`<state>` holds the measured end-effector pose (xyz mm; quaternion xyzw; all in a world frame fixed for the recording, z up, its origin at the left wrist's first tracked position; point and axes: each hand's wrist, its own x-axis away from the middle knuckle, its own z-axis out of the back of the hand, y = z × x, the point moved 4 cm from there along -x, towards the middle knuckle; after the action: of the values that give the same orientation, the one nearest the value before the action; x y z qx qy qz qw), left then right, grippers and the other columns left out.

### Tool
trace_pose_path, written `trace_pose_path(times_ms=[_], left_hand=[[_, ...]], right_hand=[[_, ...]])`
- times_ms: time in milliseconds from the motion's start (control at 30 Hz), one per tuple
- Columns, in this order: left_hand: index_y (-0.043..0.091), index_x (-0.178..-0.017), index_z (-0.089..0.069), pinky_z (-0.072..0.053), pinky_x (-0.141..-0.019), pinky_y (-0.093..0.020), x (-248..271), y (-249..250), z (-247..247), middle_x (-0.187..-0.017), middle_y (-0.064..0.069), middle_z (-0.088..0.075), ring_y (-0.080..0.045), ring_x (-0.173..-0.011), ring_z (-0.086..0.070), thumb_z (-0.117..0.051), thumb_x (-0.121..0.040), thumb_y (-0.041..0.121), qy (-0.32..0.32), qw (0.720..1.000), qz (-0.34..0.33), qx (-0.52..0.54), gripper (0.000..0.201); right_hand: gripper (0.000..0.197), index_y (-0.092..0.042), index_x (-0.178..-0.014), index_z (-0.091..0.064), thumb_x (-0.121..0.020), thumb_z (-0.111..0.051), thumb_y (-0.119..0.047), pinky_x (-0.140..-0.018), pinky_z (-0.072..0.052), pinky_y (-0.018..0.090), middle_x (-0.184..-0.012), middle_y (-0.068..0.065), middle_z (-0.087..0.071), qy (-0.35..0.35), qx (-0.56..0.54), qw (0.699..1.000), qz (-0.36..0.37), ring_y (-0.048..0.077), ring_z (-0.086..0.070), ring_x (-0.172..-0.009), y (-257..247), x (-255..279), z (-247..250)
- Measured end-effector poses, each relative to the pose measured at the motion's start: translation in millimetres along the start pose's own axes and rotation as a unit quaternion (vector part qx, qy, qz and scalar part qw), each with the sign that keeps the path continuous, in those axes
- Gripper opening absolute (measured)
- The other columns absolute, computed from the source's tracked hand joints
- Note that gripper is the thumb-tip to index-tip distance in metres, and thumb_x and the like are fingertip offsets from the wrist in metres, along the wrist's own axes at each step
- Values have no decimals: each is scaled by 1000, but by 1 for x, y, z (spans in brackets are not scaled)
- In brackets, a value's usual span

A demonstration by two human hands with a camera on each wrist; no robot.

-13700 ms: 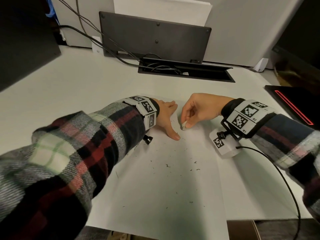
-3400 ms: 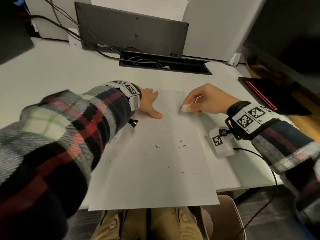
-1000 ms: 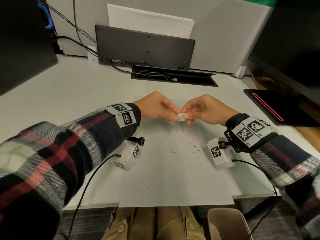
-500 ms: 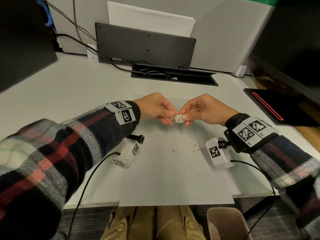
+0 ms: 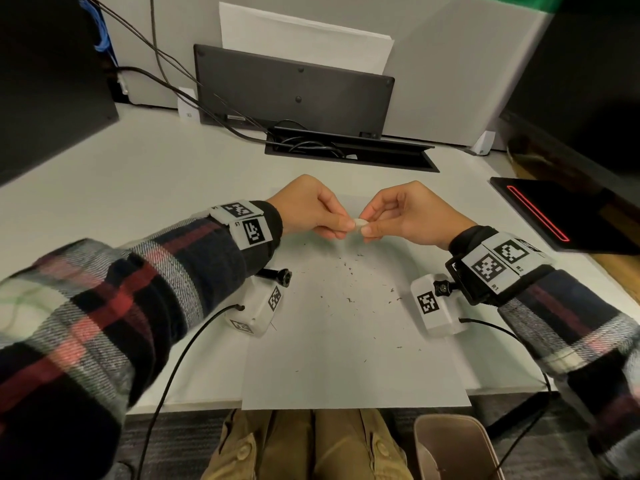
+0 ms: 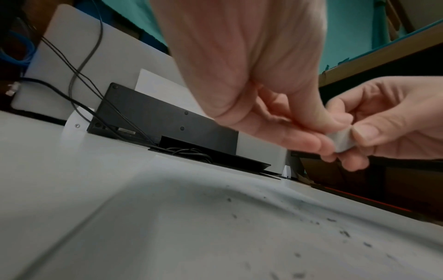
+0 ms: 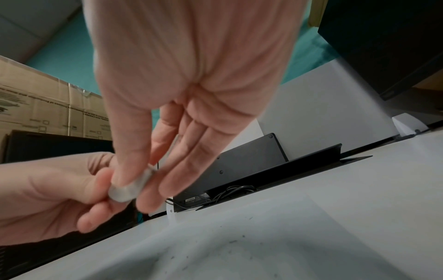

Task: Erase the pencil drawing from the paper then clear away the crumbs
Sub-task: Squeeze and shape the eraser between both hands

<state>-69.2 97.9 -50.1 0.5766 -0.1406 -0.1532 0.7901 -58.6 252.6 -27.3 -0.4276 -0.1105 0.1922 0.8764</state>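
A small white eraser (image 5: 359, 224) (image 6: 341, 140) (image 7: 130, 186) is held in the air above the far end of the white paper (image 5: 353, 362). My left hand (image 5: 341, 226) pinches it from the left and my right hand (image 5: 367, 226) pinches it from the right, thumb and fingers of both touching it. Dark eraser crumbs (image 5: 349, 271) (image 6: 345, 234) lie scattered over the middle of the sheet. No pencil drawing shows on the paper.
A black panel (image 5: 294, 91) and an open cable tray (image 5: 349, 152) with cords stand at the back of the desk (image 5: 138, 174). A black device with a red line (image 5: 554, 216) lies at the right. A beige bin (image 5: 450, 448) sits below the desk edge.
3.4 s ago the left hand lay flat on the paper while the right rubbed with the eraser. Since then both hands rose and came together on the eraser; in the last second they barely moved.
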Motion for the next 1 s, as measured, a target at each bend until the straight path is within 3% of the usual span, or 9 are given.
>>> trace_pose_path(times_ms=[267, 400, 500, 600, 700, 800, 900, 1000], left_hand=[[0, -77, -70, -54, -59, -15, -3, 5, -1, -69, -12, -68, -5, -51, -63, -77, -72, 6, 33, 995, -21, -91, 11], [-4, -87, -70, -52, -58, -12, -6, 4, -3, -67, -10, -66, -1, -48, -60, -70, -79, 2, 41, 991, -26, -121, 10], [-5, -101, -66, -55, -67, -14, -7, 1, 0, -81, -14, -66, -6, -61, -64, -57, -87, -6, 41, 995, -9, -92, 16], [-3, -111, -59, -55, -71, -17, -6, -1, -3, -89, -16, -66, -13, -73, -65, -48, -94, -2, 12, 999, 14, -35, 20], [-2, -101, -67, -56, -74, -18, -3, 1, -6, -82, -10, -69, -11, -71, -67, -60, -89, 8, -5, 1000, -5, -17, 17], [9, -87, -70, -54, -67, -14, 0, 4, -1, -77, -6, -68, -3, -62, -65, -73, -76, 4, 14, 999, -24, -17, 13], [-1, -96, -69, -50, -60, -10, 0, 7, 0, -70, -3, -69, -2, -57, -65, -73, -75, 2, 14, 1000, -26, -11, 22], [-4, -102, -67, -51, -58, -11, 2, 7, -1, -61, 3, -69, -4, -57, -66, -67, -80, 0, -14, 1000, -25, 3, 22]], right_hand=[[10, -11, -74, -68, -72, -76, -6, -66, -52, 10, -58, -10, -69, 27, 45, 999, -9, 4, -66, -59, 2, -2, -1], [11, -12, -73, -66, -73, -76, -8, -66, -52, 11, -60, -8, -69, 50, 61, 997, -13, 4, -66, -56, 4, -2, 1], [16, -18, -70, -66, -72, -78, -7, -65, -50, 9, -57, -13, -67, 59, 74, 995, -10, 2, -64, -58, 4, -2, 5], [18, -22, -69, -66, -71, -78, -9, -65, -48, 10, -56, -16, -66, 58, 99, 993, 7, 2, -61, -58, 2, -3, 4], [19, -20, -71, -65, -70, -79, -9, -70, -50, 18, -67, -1, -69, 69, 98, 992, 26, 9, -64, -63, 1, -5, 3], [19, -19, -70, -65, -67, -81, -9, -76, -52, 25, -76, 10, -71, 64, 81, 994, 33, 17, -67, -69, 2, -5, 3], [21, -19, -71, -64, -66, -81, -7, -71, -52, 16, -64, -7, -69, 45, 59, 997, 29, 5, -64, -61, 2, -3, 2], [26, -16, -78, -64, -63, -81, -3, -70, -52, 14, -68, -6, -69, 30, 22, 999, 19, 4, -65, -61, 2, -2, 3]])
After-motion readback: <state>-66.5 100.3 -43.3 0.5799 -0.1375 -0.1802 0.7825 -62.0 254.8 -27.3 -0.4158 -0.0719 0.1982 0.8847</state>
